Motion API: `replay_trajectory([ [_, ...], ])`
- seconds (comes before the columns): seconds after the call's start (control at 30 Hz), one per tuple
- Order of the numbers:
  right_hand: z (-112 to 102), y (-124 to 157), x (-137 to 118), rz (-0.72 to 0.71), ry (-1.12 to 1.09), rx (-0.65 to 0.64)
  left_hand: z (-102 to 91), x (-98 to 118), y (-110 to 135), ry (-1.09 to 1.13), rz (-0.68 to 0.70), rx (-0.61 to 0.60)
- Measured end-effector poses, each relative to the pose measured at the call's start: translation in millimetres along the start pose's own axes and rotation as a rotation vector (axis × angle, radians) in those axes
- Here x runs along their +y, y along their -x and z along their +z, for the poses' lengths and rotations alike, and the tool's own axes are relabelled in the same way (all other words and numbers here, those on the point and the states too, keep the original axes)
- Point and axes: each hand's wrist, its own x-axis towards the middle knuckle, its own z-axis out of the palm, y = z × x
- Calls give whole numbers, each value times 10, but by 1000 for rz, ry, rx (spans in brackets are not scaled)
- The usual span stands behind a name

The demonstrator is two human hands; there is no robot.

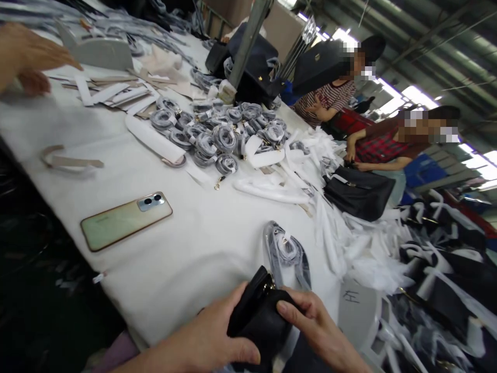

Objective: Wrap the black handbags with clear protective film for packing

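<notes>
My left hand [212, 336] and my right hand [310, 321] both grip a small black bag [258, 313] at the near edge of the white table [202, 248]. The left hand's fingers wrap its left side, and the right thumb presses on its top. A gold metal fitting shows at the bag's upper edge. Just beyond the bag lies a grey strap wrapped in white paper [287, 254].
A gold phone [126, 220] lies face down to the left. A heap of coiled grey straps [221, 134] and white paper scraps [349, 243] cover the far side. Two people sit at the right by a black bag [359, 191]. Another person's hand [27, 57] reaches in top left.
</notes>
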Motion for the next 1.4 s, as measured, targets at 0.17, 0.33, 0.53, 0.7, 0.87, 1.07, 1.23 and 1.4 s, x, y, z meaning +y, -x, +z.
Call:
replay_trajectory([
  [0.17, -58, 65, 70, -44, 15, -25, -112, -148, -114, 202, -128, -116],
  [0.33, -29, 11, 71, 6, 32, 68, -87, -233, -149, -55, -136, 16],
  [0.53, 69, -273, 221, -235, 399, 400, -97, -261, -209, 80, -154, 25],
  [0.7, 215, -456, 341, -192, 438, 492, -88, -328, -456, -265, -84, 257],
  [0.87, -227, 132, 617, -96, 282, 788, -154, -588, -539, -627, -56, 288],
  [1.07, -472, 1246, 1618, 338, 15, 1171, -344, -818, -678, -753, -116, 202],
  [1.23, -124, 1090, 1993, 282, -185, 1084, -347, -769, -688, -776, -88, 177],
  [1.4, -134, 918, 2100, 219, -365, 1036, -313, -686, -671, -731, -147, 140],
])
